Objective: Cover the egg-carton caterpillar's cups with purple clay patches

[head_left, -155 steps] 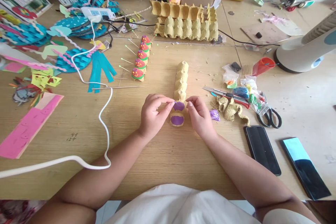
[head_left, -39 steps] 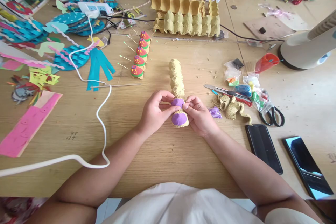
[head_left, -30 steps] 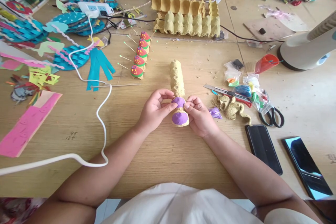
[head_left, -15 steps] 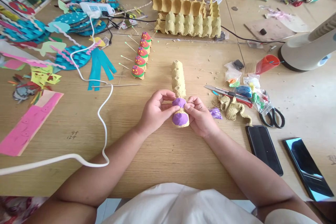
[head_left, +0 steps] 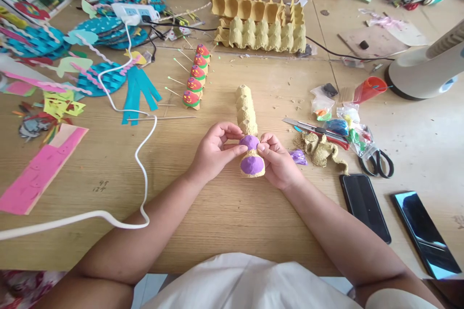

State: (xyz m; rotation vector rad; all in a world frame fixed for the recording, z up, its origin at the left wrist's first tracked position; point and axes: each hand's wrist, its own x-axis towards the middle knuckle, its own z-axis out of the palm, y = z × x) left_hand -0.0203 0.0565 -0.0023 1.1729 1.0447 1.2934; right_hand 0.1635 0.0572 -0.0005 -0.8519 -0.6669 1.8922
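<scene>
Left hand [head_left: 212, 152]: thumb and fingertips drawn nearly together, pinching the strip [head_left: 246, 113] on its left side at the second cup [head_left: 249, 142].
Right hand [head_left: 280, 161]: thumb and bent index press the opposite side; whether on pulp or clay [head_left: 253, 165] is hard to make out.
Forearms [head_left: 159, 217]: slant inward from the table's [head_left: 217, 231] front edge, palms partly facing.
Strip: on the table, back from the front edge, pointing away; probably light, stiff but crushable, its clay soft; best held low by the cup walls.
Egg carton [head_left: 266, 36]: towards the back edge.
</scene>
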